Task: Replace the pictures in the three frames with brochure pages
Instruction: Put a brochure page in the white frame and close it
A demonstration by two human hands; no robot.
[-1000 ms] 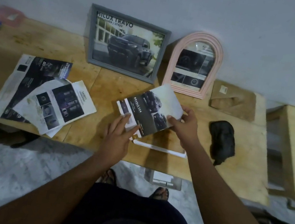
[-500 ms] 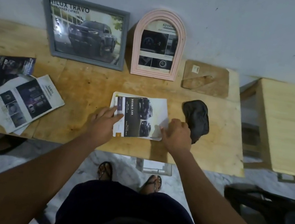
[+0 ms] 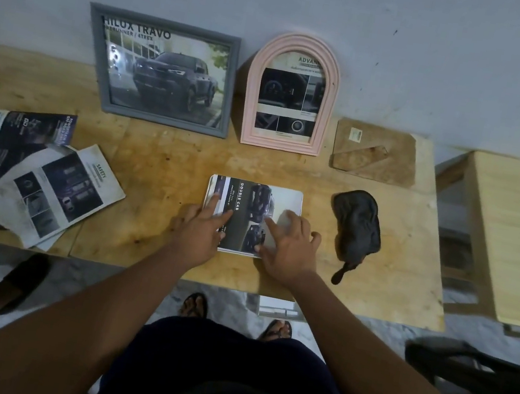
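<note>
A brochure page (image 3: pixel 252 195) with dark car pictures lies flat inside a white frame (image 3: pixel 300 196) face down on the wooden table (image 3: pixel 158 180). My left hand (image 3: pixel 201 228) presses its left part with spread fingers. My right hand (image 3: pixel 288 246) presses its right part, fingers apart. A grey frame (image 3: pixel 159 71) with a truck page and a pink arched frame (image 3: pixel 291 93) with a page lean on the wall behind. Loose brochure pages (image 3: pixel 31 179) lie at the left.
A brown frame backing board (image 3: pixel 376 152) lies at the back right, a black cloth (image 3: pixel 355 228) just right of my right hand. A second wooden table (image 3: pixel 516 239) stands to the right with a gap between. My sandalled feet (image 3: pixel 235 316) show below the table edge.
The page was held tilted above the table, then laid flat into the white frame. Both hands have moved onto its surface and now press it down.
</note>
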